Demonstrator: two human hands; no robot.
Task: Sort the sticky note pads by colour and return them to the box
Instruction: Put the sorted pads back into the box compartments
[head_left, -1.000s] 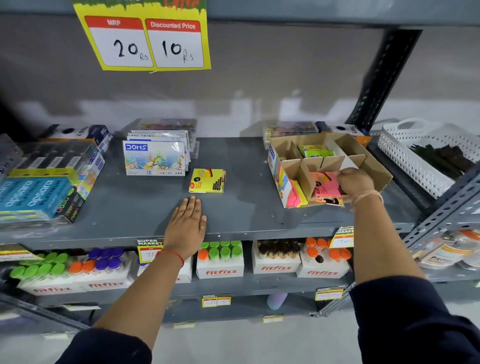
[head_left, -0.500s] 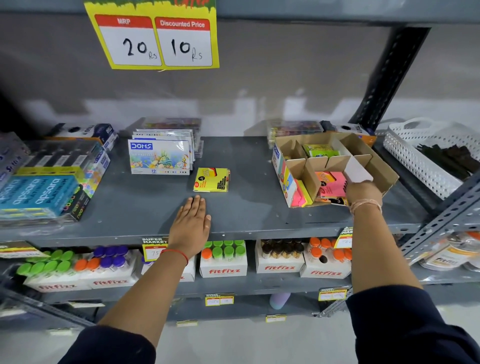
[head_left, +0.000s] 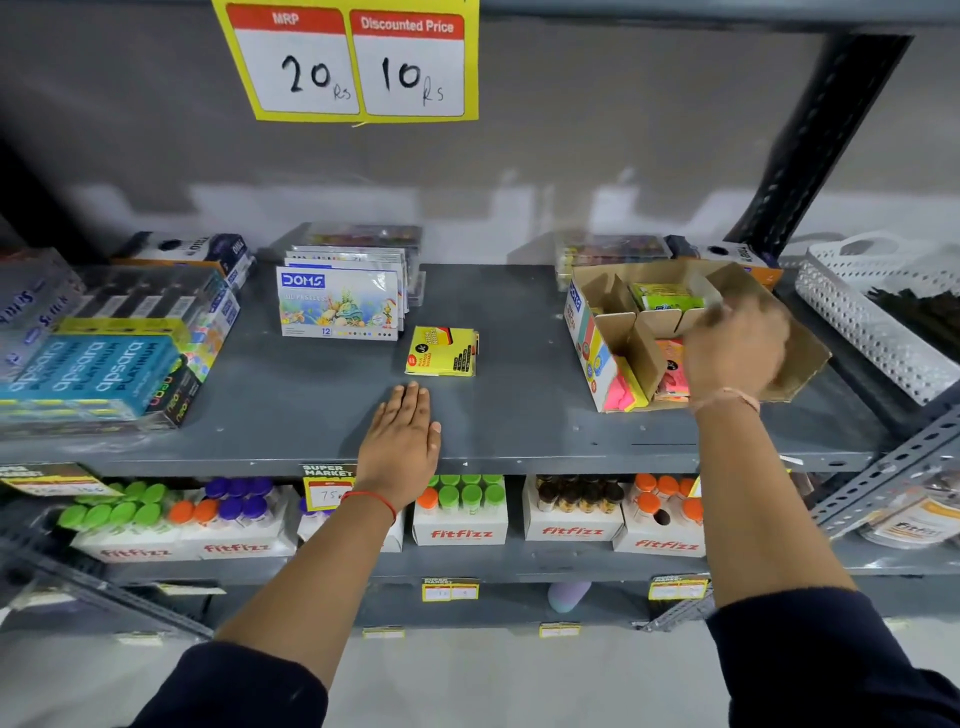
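A cardboard box (head_left: 584, 332) with dividers stands at the right of the grey shelf (head_left: 519, 415). Its rear compartment holds green sticky note pads (head_left: 665, 296). Pink pads (head_left: 672, 382) lie in a front compartment, and more pink and yellow pads (head_left: 623, 397) show at its front left corner. One yellow pad pack (head_left: 441, 351) lies alone mid-shelf. My left hand (head_left: 402, 436) rests flat on the shelf just in front of that pack, apart from it. My right hand (head_left: 737, 353) is blurred over the box's right compartments, fingertips at a divider; its grip is unclear.
DOMS pastel packs (head_left: 340, 309) stand behind the yellow pack. Apsara packs (head_left: 88, 369) are stacked at the left. A white perforated basket (head_left: 878, 322) sits right of the box. Fitfizz bottle trays (head_left: 460, 506) fill the lower shelf. A price sign (head_left: 348, 62) hangs above.
My right hand has lifted from the pink pads' compartment and moved up and back over the box's right side. My left hand stays flat on the shelf.
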